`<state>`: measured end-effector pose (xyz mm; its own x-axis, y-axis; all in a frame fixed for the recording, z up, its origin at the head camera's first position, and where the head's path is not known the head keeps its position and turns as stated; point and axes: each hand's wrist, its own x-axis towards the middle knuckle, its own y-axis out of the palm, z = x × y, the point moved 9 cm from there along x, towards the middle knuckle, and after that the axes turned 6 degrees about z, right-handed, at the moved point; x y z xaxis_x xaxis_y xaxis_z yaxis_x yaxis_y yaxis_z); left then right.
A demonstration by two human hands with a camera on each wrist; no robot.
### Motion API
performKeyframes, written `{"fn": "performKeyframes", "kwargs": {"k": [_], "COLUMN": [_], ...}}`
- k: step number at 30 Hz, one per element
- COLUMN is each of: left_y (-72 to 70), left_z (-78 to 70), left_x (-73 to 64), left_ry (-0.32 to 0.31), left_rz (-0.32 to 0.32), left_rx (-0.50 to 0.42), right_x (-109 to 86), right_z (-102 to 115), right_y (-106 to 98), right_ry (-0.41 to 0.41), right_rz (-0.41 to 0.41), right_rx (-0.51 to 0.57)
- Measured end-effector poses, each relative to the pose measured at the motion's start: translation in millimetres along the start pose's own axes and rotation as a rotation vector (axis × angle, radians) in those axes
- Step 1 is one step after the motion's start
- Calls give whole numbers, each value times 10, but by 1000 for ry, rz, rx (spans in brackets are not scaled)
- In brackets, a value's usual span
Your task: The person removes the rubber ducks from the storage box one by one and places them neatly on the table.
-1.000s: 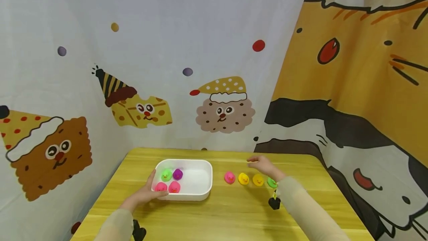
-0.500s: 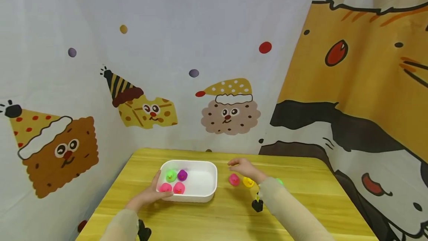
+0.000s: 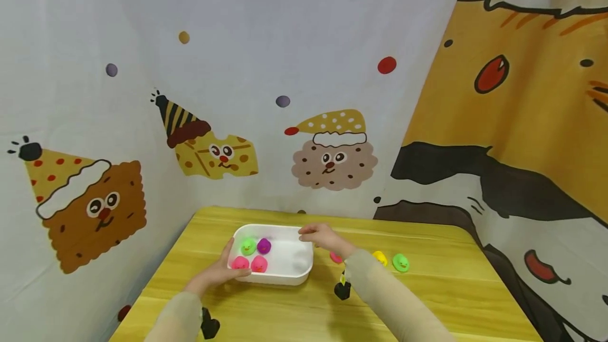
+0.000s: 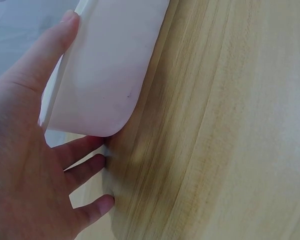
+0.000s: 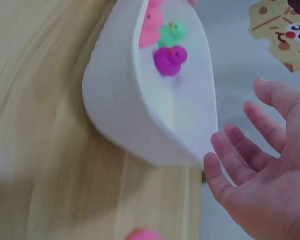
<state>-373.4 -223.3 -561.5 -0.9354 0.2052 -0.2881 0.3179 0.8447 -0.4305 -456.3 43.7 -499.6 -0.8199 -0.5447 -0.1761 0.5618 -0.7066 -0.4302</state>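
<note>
While steadying the tub [image 3: 287, 279] at its eight o'clock corner with the left hand [image 3: 216, 274], held the right hand [image 3: 324, 236] over the two o'clock corner. Saw the tub upright on the table [image 3: 294, 313], clock read around its middle in the head view. Saw the left hand spread, with thumb along the six o'clock rim and fingers by the nine o'clock end. Saw the right hand loose and spread, with nothing between the fingers; could not tell contact from a gap at the rim.

Inside the tub, found a green duck [image 3: 248, 246] at ten, a purple duck [image 3: 264, 246] at eleven, a pink duck [image 3: 240, 262] at eight, another pink duck [image 3: 259, 264] at seven. Outside, toward three o'clock, found a loose pink duck [image 3: 335, 257] and a yellow duck [image 3: 380, 257], both partly behind the right sleeve [image 3: 380, 294], then a loose green duck [image 3: 401, 263] in full sight.

Judged the ducks light, soft, probably rubbery, likelier to dent than break; best pinched gently across the body. Judged the tub light, fairly stiff, smooth enough to slide; best held under the rim at nine and three.
</note>
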Motion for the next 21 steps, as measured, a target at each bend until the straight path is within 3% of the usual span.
{"fn": "performKeyframes", "kwargs": {"k": [10,21], "left_y": [-20,-13], "left_z": [-2,9], "left_x": [39,6], "left_ry": [16,-17], "left_rz": [-5,-19], "left_rx": [-20,7], "right_x": [211,310], "right_z": [44,-68], "right_y": [487,916], "right_ry": [39,182], "right_rz": [48,-30], "right_rx": [267,464]}}
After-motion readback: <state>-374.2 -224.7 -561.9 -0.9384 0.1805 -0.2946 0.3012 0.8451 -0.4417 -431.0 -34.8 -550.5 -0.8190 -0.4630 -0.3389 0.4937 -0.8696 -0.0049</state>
